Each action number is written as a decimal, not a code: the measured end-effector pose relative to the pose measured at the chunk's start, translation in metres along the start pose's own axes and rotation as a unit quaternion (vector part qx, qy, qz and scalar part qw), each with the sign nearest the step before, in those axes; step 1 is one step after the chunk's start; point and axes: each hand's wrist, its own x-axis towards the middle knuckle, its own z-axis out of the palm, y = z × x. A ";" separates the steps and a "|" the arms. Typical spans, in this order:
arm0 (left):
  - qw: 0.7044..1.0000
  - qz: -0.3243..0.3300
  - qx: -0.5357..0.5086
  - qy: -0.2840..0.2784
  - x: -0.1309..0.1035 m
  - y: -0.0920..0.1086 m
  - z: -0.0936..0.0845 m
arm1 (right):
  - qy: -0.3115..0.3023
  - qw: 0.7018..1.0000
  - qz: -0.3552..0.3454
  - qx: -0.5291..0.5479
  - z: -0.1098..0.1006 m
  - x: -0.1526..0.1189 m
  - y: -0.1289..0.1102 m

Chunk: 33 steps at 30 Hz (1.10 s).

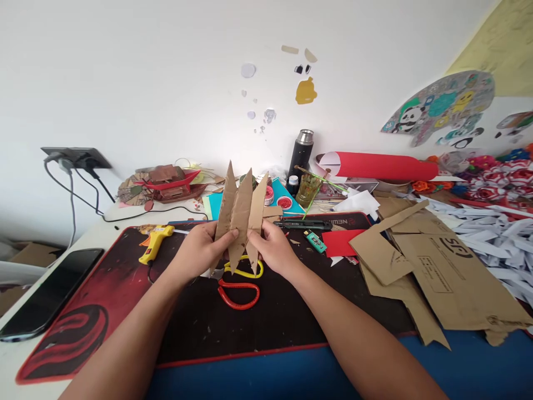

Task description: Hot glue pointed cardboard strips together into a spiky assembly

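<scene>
Several pointed brown cardboard strips [241,210] stand upright side by side above the dark mat, held between both hands. My left hand [204,244] pinches the left and middle strips, thumb in front. My right hand [272,247] grips the right strip, its thumb near the lower middle; the other fingers are mostly behind the cardboard. Scissors with one yellow and one red handle [239,295] lie on the mat just below the hands, their blades partly hidden by my left hand.
A yellow glue gun [155,244] and a phone [50,294] are at the left. Cut cardboard [443,278] and red paper [343,243] lie at the right, near white paper strips [491,233]. A black bottle [300,155] and a glass jar [308,190] stand behind.
</scene>
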 end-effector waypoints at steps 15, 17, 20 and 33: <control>1.000 -0.002 -0.007 0.004 0.000 -0.007 -0.008 | -0.036 0.997 0.072 -0.003 0.000 -0.003 -0.011; 1.000 -0.007 -0.008 0.006 -0.001 -0.005 -0.007 | -0.037 0.997 0.071 -0.014 -0.001 -0.003 -0.010; 1.000 -0.014 -0.008 0.013 -0.002 0.002 -0.006 | -0.041 0.997 0.071 -0.017 -0.002 -0.003 -0.010; 0.975 0.053 0.193 0.101 -0.006 0.006 0.004 | 0.014 0.997 0.005 -0.073 0.005 -0.003 0.004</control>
